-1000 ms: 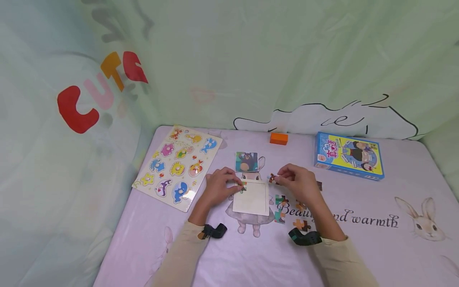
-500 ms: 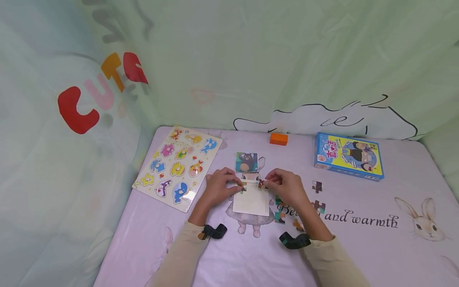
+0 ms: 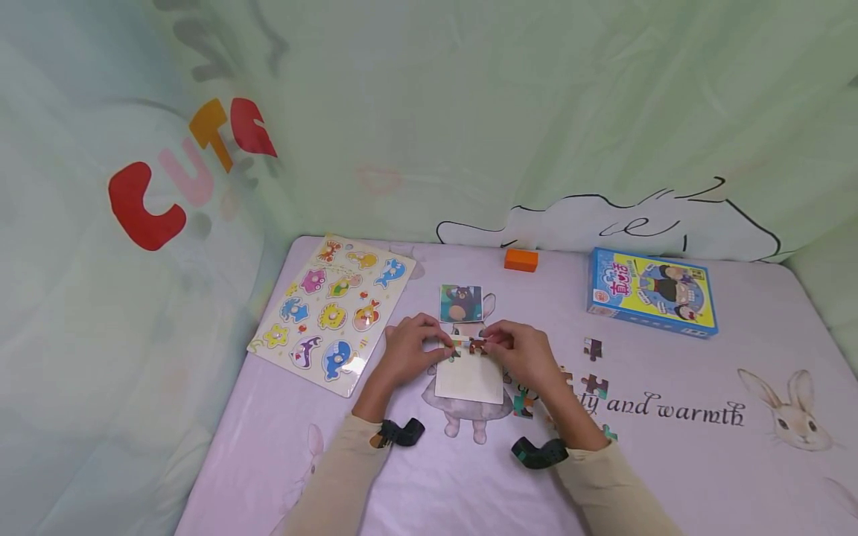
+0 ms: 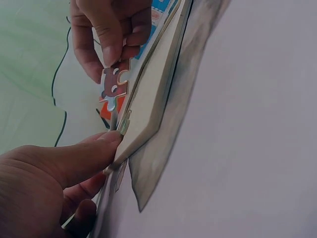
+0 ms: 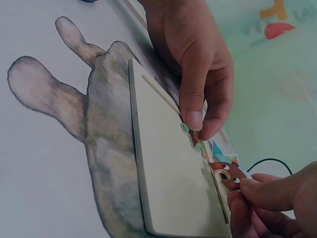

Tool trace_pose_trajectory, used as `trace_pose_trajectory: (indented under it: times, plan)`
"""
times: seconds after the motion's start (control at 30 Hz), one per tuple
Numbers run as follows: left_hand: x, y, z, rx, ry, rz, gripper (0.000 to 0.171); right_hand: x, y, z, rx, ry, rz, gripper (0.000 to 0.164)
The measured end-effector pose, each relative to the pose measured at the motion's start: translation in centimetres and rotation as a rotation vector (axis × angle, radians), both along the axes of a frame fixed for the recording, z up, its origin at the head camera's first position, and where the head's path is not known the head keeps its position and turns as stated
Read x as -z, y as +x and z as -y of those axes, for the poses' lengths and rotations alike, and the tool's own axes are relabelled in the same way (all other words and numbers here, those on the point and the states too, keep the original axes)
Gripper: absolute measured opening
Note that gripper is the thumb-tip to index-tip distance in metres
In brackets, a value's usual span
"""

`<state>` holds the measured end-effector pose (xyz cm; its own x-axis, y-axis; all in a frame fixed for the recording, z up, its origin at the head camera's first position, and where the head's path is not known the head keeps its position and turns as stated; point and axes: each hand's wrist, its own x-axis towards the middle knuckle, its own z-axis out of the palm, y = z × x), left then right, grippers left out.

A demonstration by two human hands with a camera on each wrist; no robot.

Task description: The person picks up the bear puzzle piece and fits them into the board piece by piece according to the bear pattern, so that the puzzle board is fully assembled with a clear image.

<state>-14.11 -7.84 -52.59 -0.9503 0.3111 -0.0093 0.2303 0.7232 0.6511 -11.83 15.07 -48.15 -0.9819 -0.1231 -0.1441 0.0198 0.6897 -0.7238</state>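
My right hand (image 3: 526, 353) pinches a brown jigsaw piece (image 5: 229, 173) printed with a bear's eyes, between thumb and fingers. The piece is tilted at the far edge of a pale square puzzle tray (image 3: 469, 383). At the tray's far left corner, my left hand (image 3: 414, 348) grips the edge, its thumb on top beside a small green and brown piece (image 5: 192, 136) lying in the frame. In the left wrist view the bear piece (image 4: 114, 84) hangs close to the left thumb. A square bear picture card (image 3: 461, 303) lies just beyond the tray.
Loose jigsaw pieces lie right of the tray, including a dark one (image 3: 593, 348), a brown one (image 3: 595, 385) and a green one (image 3: 524, 405); the right arm partly covers others. An animal peg board (image 3: 342, 313) is left, an orange block (image 3: 520, 260) and blue box (image 3: 653, 292) behind.
My right hand has brought the bear piece leftward from beside the tray to its far edge, near the small corner piece. My left hand has stayed at the tray's corner.
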Motion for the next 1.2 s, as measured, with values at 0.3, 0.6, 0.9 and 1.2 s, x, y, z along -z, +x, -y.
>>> trace_pose_trajectory:
  times: [0.3,0.6,0.9,1.2]
  plan:
    - [-0.2,0.1,0.0,0.004,0.002,-0.009,0.011,0.1,-0.1,0.7,0.042,-0.011,0.009,0.015]
    - [-0.1,0.0,0.0,0.005,-0.008,-0.007,0.011,0.3,0.0,1.2,0.063,-0.018,-0.006,0.013]
    - [-0.4,0.2,0.0,0.011,0.014,-0.021,0.011,0.4,0.1,1.3,0.042,-0.017,-0.011,0.013]
    - [-0.1,0.0,0.0,0.005,0.004,0.000,0.011,0.8,0.0,1.6,0.045,0.004,-0.012,0.014]
